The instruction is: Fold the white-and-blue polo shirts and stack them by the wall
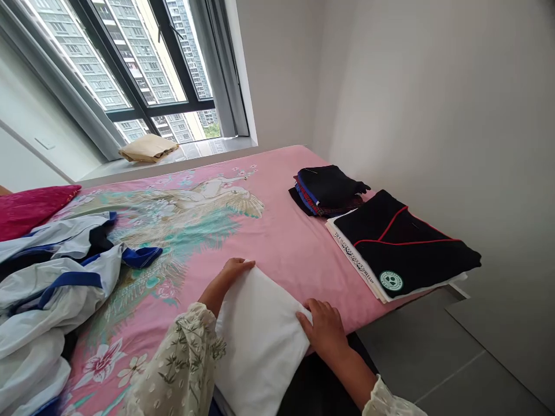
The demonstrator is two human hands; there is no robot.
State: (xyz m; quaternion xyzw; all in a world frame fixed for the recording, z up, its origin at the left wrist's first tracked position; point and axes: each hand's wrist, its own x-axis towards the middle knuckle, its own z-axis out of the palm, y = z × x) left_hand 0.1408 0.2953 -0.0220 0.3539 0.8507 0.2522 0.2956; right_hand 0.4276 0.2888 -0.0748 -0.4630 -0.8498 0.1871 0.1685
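Observation:
A folded white cloth garment (260, 335) lies at the near edge of the bed, between my two hands. My left hand (229, 277) grips its far left corner, fingers closed over the fabric. At the right corner my right hand (325, 329) pinches the cloth between thumb and fingers. The garment's lower end runs out of view at the bottom, so its exact kind does not show. Beyond my right hand is a stack of folded clothes topped by a black garment (403, 242) with red piping and a round green-and-white badge.
Behind that stack sits a smaller folded pile (332, 188). Loose white-and-blue clothes (60, 289) and a dark pink cushion (34, 208) lie left on the pink floral bedsheet (277, 242). A beige folded item (150, 148) rests on the windowsill. Grey floor (451, 352) lies right.

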